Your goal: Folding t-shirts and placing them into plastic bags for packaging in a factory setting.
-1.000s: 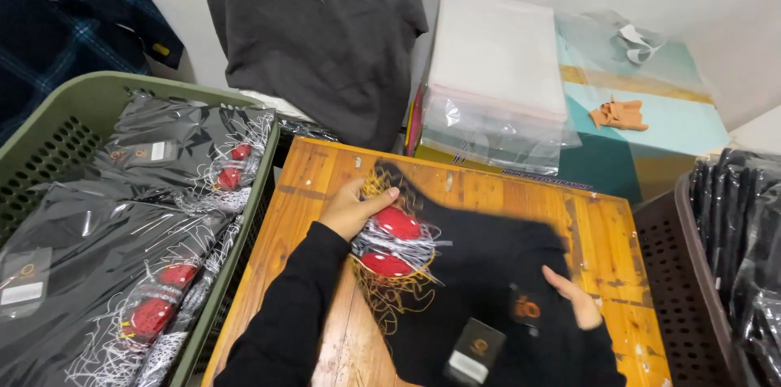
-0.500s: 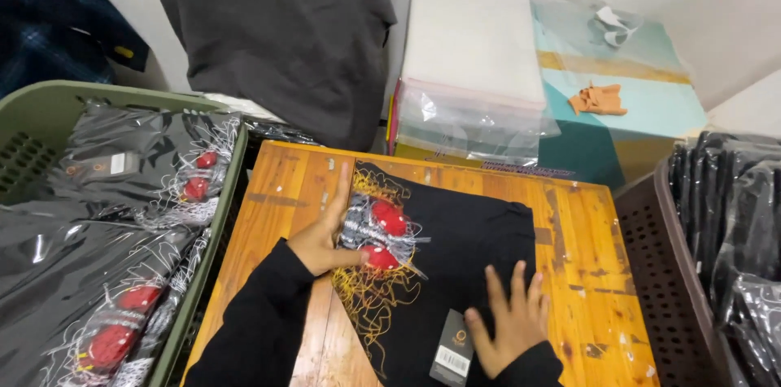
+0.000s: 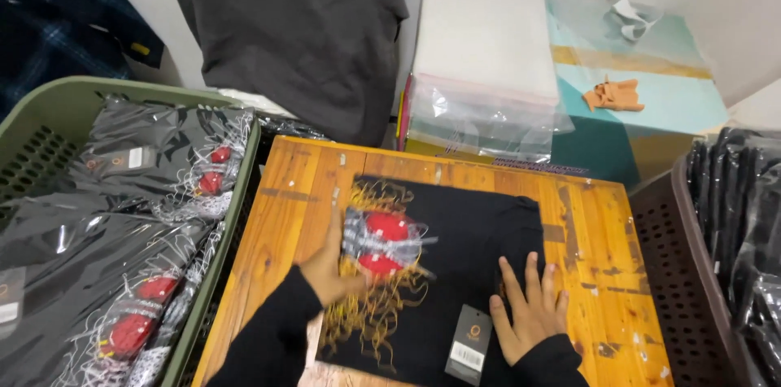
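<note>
A folded black garment (image 3: 472,249) with a red, silver and yellow print lies on the wooden table (image 3: 602,273). My left hand (image 3: 329,265) grips the garment's left edge beside the red print (image 3: 382,239), thumb on the fabric. My right hand (image 3: 529,310) presses flat on the garment's lower right part, fingers spread. A dark hang tag (image 3: 470,344) sits on the garment just left of my right hand. Both sleeves are black.
A green crate (image 3: 57,102) at left holds bagged black garments (image 3: 114,216) with the same print. A brown crate (image 3: 675,273) at right holds dark bagged items. Behind the table lie a stack of clear plastic bags (image 3: 484,69), a teal box (image 3: 651,110) and a hanging dark garment (image 3: 293,29).
My right hand has slid from the garment's right side to its lower right and flattened. The garment now lies folded more squarely. My left hand stays at the left edge.
</note>
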